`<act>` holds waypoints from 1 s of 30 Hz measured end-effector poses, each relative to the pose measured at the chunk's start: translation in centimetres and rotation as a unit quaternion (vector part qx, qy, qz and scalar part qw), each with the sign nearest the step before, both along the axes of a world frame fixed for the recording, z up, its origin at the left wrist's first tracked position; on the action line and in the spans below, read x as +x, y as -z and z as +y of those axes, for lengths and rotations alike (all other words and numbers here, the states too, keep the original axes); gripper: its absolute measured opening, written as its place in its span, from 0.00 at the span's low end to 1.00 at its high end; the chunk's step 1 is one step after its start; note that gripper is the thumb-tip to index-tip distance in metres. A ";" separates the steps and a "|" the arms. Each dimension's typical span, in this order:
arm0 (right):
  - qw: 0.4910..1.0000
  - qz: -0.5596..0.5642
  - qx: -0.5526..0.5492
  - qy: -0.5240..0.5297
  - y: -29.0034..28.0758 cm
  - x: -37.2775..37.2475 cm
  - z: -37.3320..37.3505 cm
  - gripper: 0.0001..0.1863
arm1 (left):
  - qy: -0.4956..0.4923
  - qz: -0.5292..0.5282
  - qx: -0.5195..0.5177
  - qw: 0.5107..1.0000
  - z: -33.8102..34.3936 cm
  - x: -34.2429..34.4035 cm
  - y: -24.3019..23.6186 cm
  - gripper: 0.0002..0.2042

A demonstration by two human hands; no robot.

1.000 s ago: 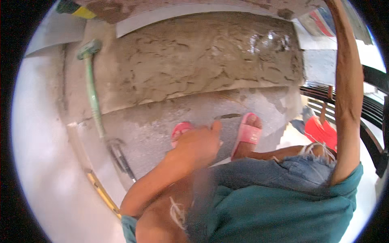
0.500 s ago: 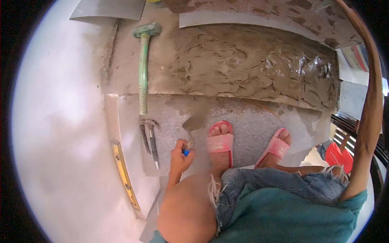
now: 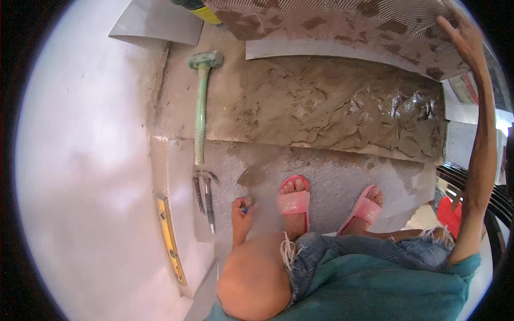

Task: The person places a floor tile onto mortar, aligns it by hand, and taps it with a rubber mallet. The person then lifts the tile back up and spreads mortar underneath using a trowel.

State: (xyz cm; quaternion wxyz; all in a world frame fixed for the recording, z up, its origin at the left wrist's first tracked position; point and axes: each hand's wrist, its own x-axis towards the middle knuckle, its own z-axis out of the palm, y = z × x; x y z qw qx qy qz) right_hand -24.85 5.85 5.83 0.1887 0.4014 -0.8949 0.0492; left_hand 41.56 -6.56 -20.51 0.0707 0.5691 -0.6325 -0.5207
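In my left hand (image 3: 241,214), low over the grey step beside my foot, is a pointing trowel (image 3: 250,176). My fingers are wrapped round its blue handle, and its mortar-coloured blade points away from me. My right arm reaches up to the far right, where my right hand (image 3: 463,40) grips the edge of a large tile (image 3: 342,24), thumb on its face and the other fingers partly out of sight. The tile stands tilted, its combed, mortar-smeared side towards me. Wet mortar (image 3: 342,104) is spread over the step below it.
To the left lie a green-handled sledgehammer (image 3: 201,107) and a claw hammer (image 3: 209,203) with another dark tool. A yellow spirit level (image 3: 171,241) leans along the white wall (image 3: 80,160). My pink sandals (image 3: 294,203) stand on the lower step. Dark railing bars (image 3: 466,184) run at right.
The view has shifted, bringing my right hand and more of the tile into sight. My left hand still holds the trowel low near the step.
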 end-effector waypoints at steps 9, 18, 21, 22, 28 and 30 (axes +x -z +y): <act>0.991 0.075 0.020 -0.108 0.5 2.5 1.8 0.23 | 0.153 -0.075 -0.393 0.904 -3.1 -1.1 -3.0 0.17; 0.987 0.143 -0.062 -0.040 -0.4 6.2 6.1 0.23 | -0.007 0.128 -0.133 0.983 -12.3 -21.0 -16.6 0.12; 0.986 0.107 -0.109 0.067 1.5 5.8 9.7 0.33 | -0.066 0.267 -0.048 0.960 -13.7 -28.0 -19.7 0.18; 0.975 0.141 -0.116 0.124 1.9 6.1 10.7 0.36 | -0.115 0.306 -0.023 0.945 -13.5 -30.2 -20.7 0.21; 0.928 0.038 -0.270 0.254 4.6 10.5 10.8 0.65 | -0.108 0.301 0.052 0.946 -17.5 -30.3 -21.1 0.22; 0.898 -0.017 -0.362 0.249 5.3 11.4 11.0 0.65 | -0.097 0.301 0.030 0.948 -17.9 -29.2 -19.9 0.19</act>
